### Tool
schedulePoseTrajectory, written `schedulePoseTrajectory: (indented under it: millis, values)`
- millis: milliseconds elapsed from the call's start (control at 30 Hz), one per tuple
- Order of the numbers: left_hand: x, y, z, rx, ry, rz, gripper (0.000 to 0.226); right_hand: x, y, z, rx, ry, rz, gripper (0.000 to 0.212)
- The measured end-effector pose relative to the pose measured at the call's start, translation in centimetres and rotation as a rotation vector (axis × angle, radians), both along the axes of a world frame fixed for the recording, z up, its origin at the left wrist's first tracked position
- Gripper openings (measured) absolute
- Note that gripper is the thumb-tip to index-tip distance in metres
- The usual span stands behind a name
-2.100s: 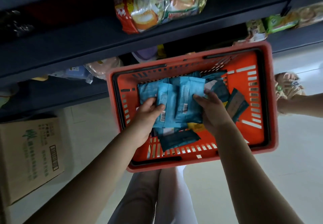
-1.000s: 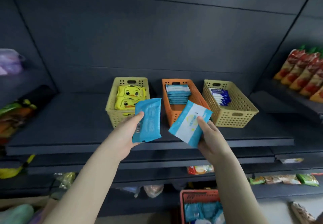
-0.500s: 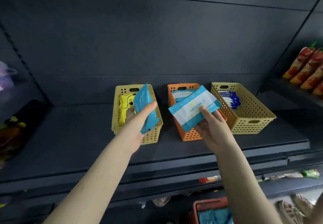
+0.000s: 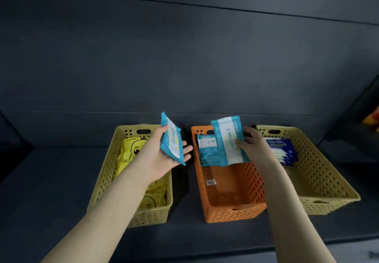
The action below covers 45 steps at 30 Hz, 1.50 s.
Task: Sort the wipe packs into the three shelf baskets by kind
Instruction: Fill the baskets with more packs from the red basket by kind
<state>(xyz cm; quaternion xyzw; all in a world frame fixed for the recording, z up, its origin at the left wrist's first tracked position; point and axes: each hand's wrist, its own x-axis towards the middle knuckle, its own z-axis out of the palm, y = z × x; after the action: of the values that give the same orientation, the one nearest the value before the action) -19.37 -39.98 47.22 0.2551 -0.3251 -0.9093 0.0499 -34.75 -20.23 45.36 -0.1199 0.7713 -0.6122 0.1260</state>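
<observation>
I can read no text with certainty. The blue pack (image 4: 171, 142) in my left hand (image 4: 156, 156) and the blue-white pack (image 4: 228, 139) in my right hand (image 4: 253, 147) carry small print, but it is blurred. The white sticker (image 4: 211, 182) inside the orange basket (image 4: 205, 193), at lower centre, is also not legible.

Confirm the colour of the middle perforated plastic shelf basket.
Orange. The middle perforated plastic basket shows best in the head view, the only view here.

Left forearm (image 4: 123, 199) partly hides yellow packs (image 4: 131, 154); print illegible.
</observation>
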Motion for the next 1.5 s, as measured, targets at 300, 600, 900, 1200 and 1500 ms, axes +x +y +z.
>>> schedulePoseTrajectory:
  millis: [300, 600, 900, 1200, 1500]
  values:
    - [-3.6, -2.1, -1.1, -0.291, -0.186, 0.076, 0.024, -8.4, -3.4, -0.9, 0.642, 0.359, 0.442, 0.041]
    - [-4.6, -2.6, -3.1, -0.259, -0.178, 0.127, 0.014, -6.6, -1.8, -2.0, 0.677, 0.116, 0.602, 0.03]
    - [-4.3, -2.5, -4.1, -0.257, -0.164, 0.128, 0.01, -5.1, -2.9, -6.6, 0.875, 0.317, 0.606, 0.031]
    - [-4.8, -2.5, -4.1, -0.276, -0.174, 0.109, 0.006, -2.6, -0.2, -7.4, 0.814, 0.291, 0.642, 0.037]
    - [-5.0, -2.5, -3.7, -0.312, -0.208, 0.095, 0.007, -2.9, -0.8, -8.2, 0.839, 0.112, 0.766, 0.05]
